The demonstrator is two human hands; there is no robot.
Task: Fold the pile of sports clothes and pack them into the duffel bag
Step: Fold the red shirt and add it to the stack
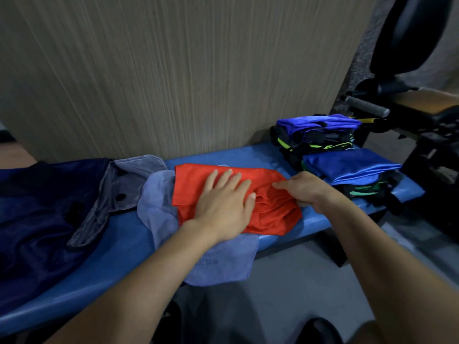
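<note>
Pressing flat with straight fingers, the left hand [224, 203] pins the middle of the half-folded orange-red cotton garment [193, 187] on the padded blue bench [119, 247], on top of a pale blue cloth [159, 197]. The right hand [301, 188] sits at the garment's right end, fingers curled into the bunched folds there; it seems to pinch the fabric, though blur hides the fingertips. The garment's long axis runs left to right, so the right hand is nearer the loose end to fold over. Two stacks of folded dark and blue sportswear [347, 162] wait just right. No duffel bag is clearly visible.
</note>
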